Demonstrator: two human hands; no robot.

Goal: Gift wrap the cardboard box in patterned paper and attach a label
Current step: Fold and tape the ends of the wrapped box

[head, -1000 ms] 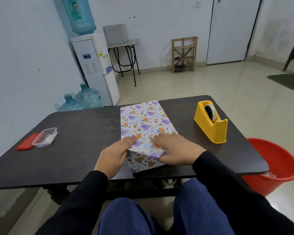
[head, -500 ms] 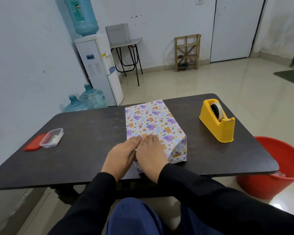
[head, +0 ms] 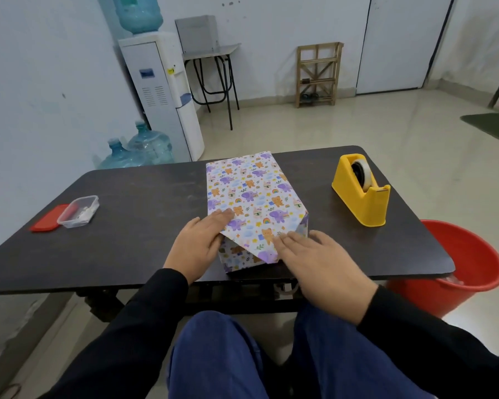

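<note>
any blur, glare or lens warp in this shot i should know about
Head view: the wide lens tilts the door and curves the table edges; head view: the glossy floor shows a bright glare patch beside the red bucket; head view: light is soft and even, the wrapped box print is crisp, the left hand and right hand look sharp.

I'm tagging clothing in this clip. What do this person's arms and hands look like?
Both arms are covered by long, plain black sleeves: the left sleeve and the right sleeve end at the wrists. The left hand and right hand are bare, with no gloves, ring, watch or bracelet showing.
</note>
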